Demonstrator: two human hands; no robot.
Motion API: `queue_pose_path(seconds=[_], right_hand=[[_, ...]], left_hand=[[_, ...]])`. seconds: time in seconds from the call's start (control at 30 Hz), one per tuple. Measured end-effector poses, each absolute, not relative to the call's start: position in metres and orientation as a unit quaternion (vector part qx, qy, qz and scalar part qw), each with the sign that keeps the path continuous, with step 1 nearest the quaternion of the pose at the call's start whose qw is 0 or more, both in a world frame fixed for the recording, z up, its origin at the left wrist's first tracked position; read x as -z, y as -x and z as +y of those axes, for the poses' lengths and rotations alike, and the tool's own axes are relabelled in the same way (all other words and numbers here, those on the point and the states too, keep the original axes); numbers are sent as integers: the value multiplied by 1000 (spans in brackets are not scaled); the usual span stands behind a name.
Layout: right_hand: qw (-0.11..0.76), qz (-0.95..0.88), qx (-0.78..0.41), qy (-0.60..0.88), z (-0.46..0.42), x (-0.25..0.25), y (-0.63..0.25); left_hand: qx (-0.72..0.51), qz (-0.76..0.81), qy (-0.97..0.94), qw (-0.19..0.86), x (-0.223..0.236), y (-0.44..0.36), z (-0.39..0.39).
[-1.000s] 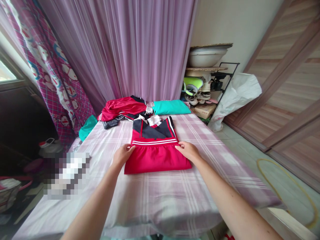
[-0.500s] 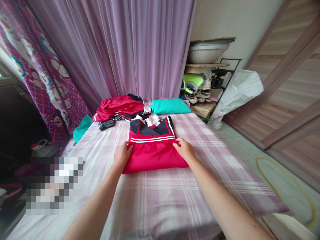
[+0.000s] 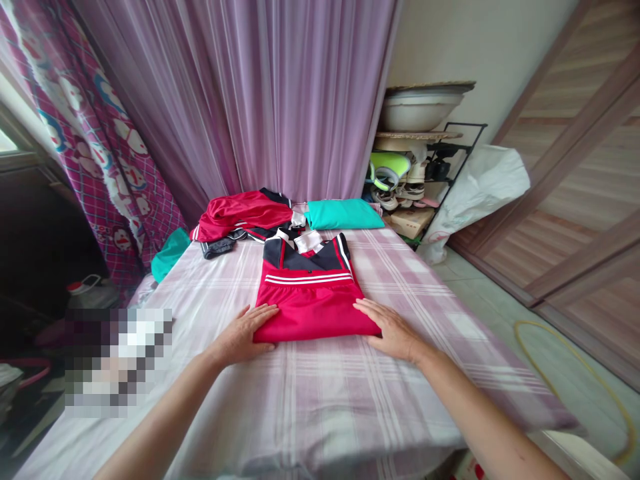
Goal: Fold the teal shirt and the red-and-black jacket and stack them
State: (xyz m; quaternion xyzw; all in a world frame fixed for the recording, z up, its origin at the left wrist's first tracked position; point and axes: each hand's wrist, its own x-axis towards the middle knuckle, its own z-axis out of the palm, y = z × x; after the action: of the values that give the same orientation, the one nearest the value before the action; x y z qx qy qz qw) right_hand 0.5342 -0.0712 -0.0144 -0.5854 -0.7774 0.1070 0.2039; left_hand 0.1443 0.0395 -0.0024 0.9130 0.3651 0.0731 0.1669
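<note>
A folded red jacket lies on the checked cloth, its striped hem across the middle and its black-and-white collar part at the far end. My left hand rests at its near left corner, fingers stretched over the top and thumb by the front edge. On the near right corner lies my right hand in the same way, fingers out flat and thumb below the edge. Both hands are open and touch the fabric without gripping it.
Behind the jacket lie a crumpled red garment and a folded turquoise cloth. A rack with shoes and a white plastic bag stand beyond the right edge of the checked cloth. Purple curtains hang at the back.
Both hands have let go of the striped hem and moved toward me to the jacket's near corners. Their fingers have gone from pinching to lying flat.
</note>
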Motion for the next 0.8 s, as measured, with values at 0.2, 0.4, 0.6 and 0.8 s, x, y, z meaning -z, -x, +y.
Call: queue_pose_path(seconds=[0.2, 0.4, 0.6, 0.8], right_hand=[[248, -747, -101, 608, -58, 3, -530], [270, -690, -192, 643, -78, -58, -530], [413, -592, -330, 608, -66, -106, -533], [370, -469, -279, 752, 18, -62, -512]], left_hand=[[-160, 413, -870, 218, -11, -136, 47], [-275, 443, -787, 330, -62, -128, 25], [-320, 487, -734, 348, -119, -133, 31], [-217, 635, -722, 169, -83, -174, 109]])
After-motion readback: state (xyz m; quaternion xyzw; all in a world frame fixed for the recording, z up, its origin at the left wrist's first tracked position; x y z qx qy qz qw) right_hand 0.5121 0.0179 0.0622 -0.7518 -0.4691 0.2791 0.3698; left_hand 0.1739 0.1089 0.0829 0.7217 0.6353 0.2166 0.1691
